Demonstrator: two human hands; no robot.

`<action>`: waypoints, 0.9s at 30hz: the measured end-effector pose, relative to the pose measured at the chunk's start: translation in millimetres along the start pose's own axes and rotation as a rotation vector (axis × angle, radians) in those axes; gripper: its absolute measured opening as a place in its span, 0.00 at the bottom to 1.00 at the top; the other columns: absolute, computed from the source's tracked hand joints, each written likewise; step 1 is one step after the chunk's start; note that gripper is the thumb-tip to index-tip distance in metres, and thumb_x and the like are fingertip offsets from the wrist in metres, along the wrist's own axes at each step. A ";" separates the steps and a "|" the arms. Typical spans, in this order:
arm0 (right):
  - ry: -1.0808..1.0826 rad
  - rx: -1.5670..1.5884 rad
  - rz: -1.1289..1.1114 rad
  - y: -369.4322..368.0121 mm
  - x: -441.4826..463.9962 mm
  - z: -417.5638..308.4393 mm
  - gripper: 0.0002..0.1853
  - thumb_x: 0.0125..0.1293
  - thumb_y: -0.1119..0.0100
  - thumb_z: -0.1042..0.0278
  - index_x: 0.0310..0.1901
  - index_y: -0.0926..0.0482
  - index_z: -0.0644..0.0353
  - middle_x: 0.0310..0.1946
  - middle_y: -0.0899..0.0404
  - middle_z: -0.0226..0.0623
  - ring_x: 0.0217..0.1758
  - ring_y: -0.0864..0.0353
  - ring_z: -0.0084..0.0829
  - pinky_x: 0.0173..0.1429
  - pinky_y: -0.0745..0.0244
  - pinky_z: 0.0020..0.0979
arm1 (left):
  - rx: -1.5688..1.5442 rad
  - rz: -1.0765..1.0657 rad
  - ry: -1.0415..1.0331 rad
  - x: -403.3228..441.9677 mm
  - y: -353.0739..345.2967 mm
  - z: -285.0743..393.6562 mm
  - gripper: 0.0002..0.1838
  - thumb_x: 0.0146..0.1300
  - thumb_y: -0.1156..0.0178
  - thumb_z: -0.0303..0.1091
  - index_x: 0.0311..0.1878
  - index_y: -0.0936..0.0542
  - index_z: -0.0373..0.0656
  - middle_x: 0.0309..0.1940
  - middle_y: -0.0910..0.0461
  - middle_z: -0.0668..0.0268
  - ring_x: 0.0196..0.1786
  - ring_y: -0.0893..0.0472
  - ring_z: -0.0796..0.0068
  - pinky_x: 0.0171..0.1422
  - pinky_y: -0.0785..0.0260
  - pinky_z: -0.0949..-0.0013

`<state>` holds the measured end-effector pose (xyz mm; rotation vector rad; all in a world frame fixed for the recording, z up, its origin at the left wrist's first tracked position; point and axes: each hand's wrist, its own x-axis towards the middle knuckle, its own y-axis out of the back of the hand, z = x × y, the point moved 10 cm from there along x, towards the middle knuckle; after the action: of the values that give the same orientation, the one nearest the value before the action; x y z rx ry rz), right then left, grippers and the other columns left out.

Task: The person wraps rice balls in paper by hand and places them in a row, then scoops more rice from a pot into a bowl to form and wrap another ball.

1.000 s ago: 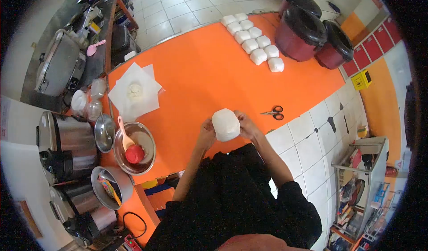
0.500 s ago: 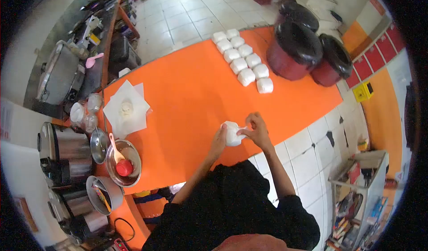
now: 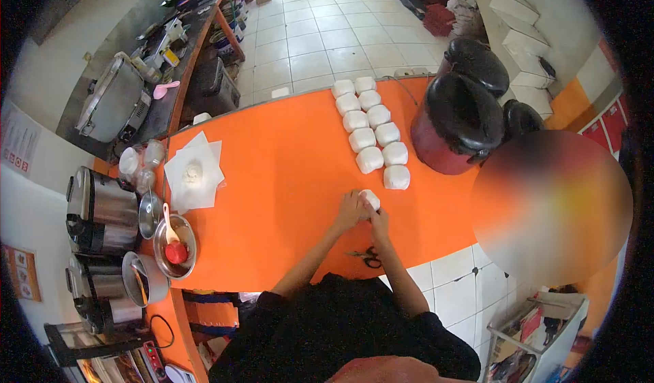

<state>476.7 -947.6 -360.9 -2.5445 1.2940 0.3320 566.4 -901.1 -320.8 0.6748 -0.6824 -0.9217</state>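
Parcel [image 3: 371, 198]: nearer the rows [image 3: 362, 139] now.
Left hand [image 3: 349, 209], right hand [image 3: 379, 223]: both gripping it, seemingly to steady it.
Scissors [image 3: 372, 258]: farther from rows, within reach.

Left hand [image 3: 350, 210] and right hand [image 3: 379, 224] together hold a rounded white piece [image 3: 370, 200] above the orange tabletop [image 3: 286, 158], back from its near edge, where black-handled scissors [image 3: 372, 258] lie. Similar white pieces [image 3: 362, 140] (eleven counted) stand in two rows running inward from the far edge, beside dark, black-topped pots [image 3: 436, 138] at the far right corner. White paper sheets [image 3: 208, 194] bearing a pale mound [image 3: 193, 174] lie near the left edge; a metal bowl [image 3: 191, 236] containing a red cup [image 3: 176, 252] occupies the near left corner.
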 end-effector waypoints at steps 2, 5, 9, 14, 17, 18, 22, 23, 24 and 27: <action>-0.133 -0.329 0.019 19.0 21.9 16.9 0.23 0.60 0.43 0.55 0.43 0.30 0.71 0.37 0.25 0.38 0.38 0.26 0.25 0.40 0.30 0.28 | 0.042 0.060 0.236 -0.5 -10.7 -24.0 0.23 0.63 0.53 0.43 0.55 0.35 0.35 0.46 0.33 0.45 0.48 0.33 0.49 0.49 0.40 0.52; 0.130 -0.389 -0.053 32.0 43.5 15.4 0.25 0.59 0.42 0.54 0.46 0.31 0.70 0.34 0.24 0.38 0.35 0.24 0.31 0.42 0.29 0.33 | -0.024 0.164 0.321 -14.3 -3.4 1.1 0.25 0.61 0.49 0.41 0.58 0.36 0.37 0.50 0.35 0.45 0.51 0.35 0.47 0.53 0.40 0.52; 0.289 -0.931 0.005 44.4 41.5 -50.5 0.28 0.55 0.39 0.55 0.52 0.34 0.63 0.44 0.31 0.44 0.44 0.29 0.45 0.45 0.30 0.43 | -0.049 0.169 0.278 -10.7 7.2 25.2 0.30 0.58 0.43 0.36 0.62 0.39 0.37 0.56 0.40 0.43 0.57 0.39 0.45 0.60 0.43 0.51; 0.292 -1.111 0.123 39.4 62.7 -108.3 0.30 0.52 0.37 0.59 0.56 0.35 0.57 0.58 0.46 0.47 0.56 0.42 0.54 0.50 0.34 0.48 | -0.093 0.169 0.175 -2.3 -23.7 -6.1 0.35 0.54 0.39 0.36 0.63 0.41 0.38 0.59 0.42 0.45 0.60 0.41 0.46 0.62 0.45 0.52; 0.572 -1.125 0.045 40.1 76.8 -100.9 0.31 0.50 0.37 0.61 0.57 0.36 0.56 0.59 0.44 0.48 0.57 0.41 0.51 0.55 0.39 0.50 | 0.005 0.146 0.164 7.4 -3.4 16.1 0.36 0.52 0.38 0.37 0.63 0.40 0.37 0.58 0.41 0.46 0.60 0.39 0.47 0.62 0.45 0.53; 0.639 -1.066 -0.003 39.9 75.3 -105.7 0.31 0.51 0.38 0.62 0.57 0.36 0.57 0.58 0.43 0.49 0.57 0.41 0.51 0.57 0.40 0.50 | 0.091 0.126 0.154 8.9 5.0 28.6 0.36 0.51 0.38 0.38 0.62 0.40 0.37 0.58 0.40 0.46 0.60 0.39 0.47 0.63 0.45 0.54; 0.918 -1.011 -0.021 37.3 56.3 -111.9 0.23 0.56 0.45 0.64 0.53 0.34 0.61 0.55 0.37 0.48 0.59 0.40 0.49 0.60 0.43 0.47 | 0.000 0.176 0.195 7.7 -14.8 14.8 0.38 0.50 0.37 0.41 0.62 0.40 0.34 0.55 0.37 0.47 0.58 0.37 0.50 0.63 0.47 0.54; 0.936 -0.981 -0.031 30.8 46.2 -121.9 0.22 0.57 0.46 0.64 0.52 0.34 0.63 0.54 0.37 0.49 0.58 0.39 0.50 0.60 0.43 0.48 | -0.055 0.251 0.191 7.2 -28.0 1.6 0.40 0.49 0.36 0.42 0.62 0.40 0.33 0.55 0.36 0.47 0.58 0.37 0.50 0.63 0.47 0.54; 0.909 -0.941 -0.010 29.8 38.3 -119.0 0.22 0.57 0.46 0.65 0.52 0.33 0.65 0.53 0.36 0.50 0.57 0.39 0.50 0.59 0.42 0.47 | -0.485 0.211 0.261 16.1 -59.7 -21.9 0.37 0.52 0.38 0.41 0.61 0.40 0.34 0.54 0.36 0.49 0.58 0.38 0.51 0.62 0.44 0.54; 0.802 -0.896 0.071 22.3 22.3 -97.7 0.19 0.58 0.47 0.68 0.49 0.33 0.67 0.46 0.34 0.52 0.52 0.37 0.50 0.54 0.40 0.46 | -0.347 0.555 0.341 3.3 -12.0 -7.5 0.28 0.58 0.44 0.42 0.56 0.35 0.33 0.54 0.35 0.52 0.59 0.38 0.55 0.59 0.39 0.57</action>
<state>479.4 -1009.9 -279.3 -3.6129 1.7858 -0.1968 567.9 -907.5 -333.7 0.2921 -0.3585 -0.3796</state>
